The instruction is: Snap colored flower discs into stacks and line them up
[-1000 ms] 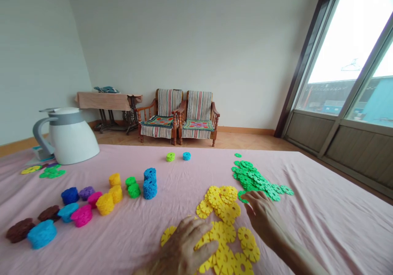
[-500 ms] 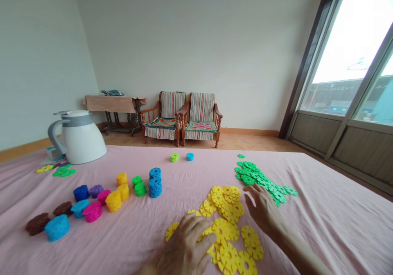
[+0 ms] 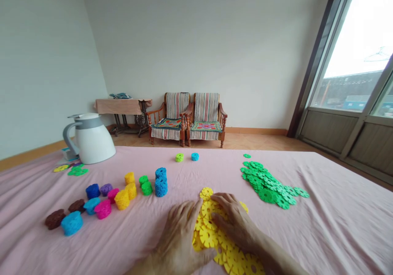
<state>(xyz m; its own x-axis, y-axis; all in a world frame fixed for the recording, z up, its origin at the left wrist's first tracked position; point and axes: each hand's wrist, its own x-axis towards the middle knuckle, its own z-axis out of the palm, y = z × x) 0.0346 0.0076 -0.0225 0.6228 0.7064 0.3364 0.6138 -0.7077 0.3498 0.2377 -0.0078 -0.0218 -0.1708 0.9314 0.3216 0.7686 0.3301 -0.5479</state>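
A heap of yellow notched plastic discs (image 3: 209, 237) lies on the pink cloth between my two hands. My left hand (image 3: 182, 234) rests along the heap's left side, fingers stretched forward and thumb across its near part. On the right, my right hand (image 3: 233, 217) lies over the discs with its fingers spread. Both hands touch the pile, and neither grips a disc. Part of the heap is hidden under them. Beyond my right hand is a spread pile of green notched discs (image 3: 267, 183).
Stacks of discs stand on the left: brown (image 3: 55, 219), light blue (image 3: 72, 223), pink (image 3: 103, 208), yellow (image 3: 122, 199) and a tall blue stack (image 3: 161, 186). A white jug (image 3: 93, 140) is at the far left. Lime (image 3: 179, 157) and blue (image 3: 195, 156) stacks sit near the far edge.
My right hand has moved left from beside the green pile onto the yellow discs. The yellow discs are gathered into a narrower heap between both hands. The view has shifted slightly.
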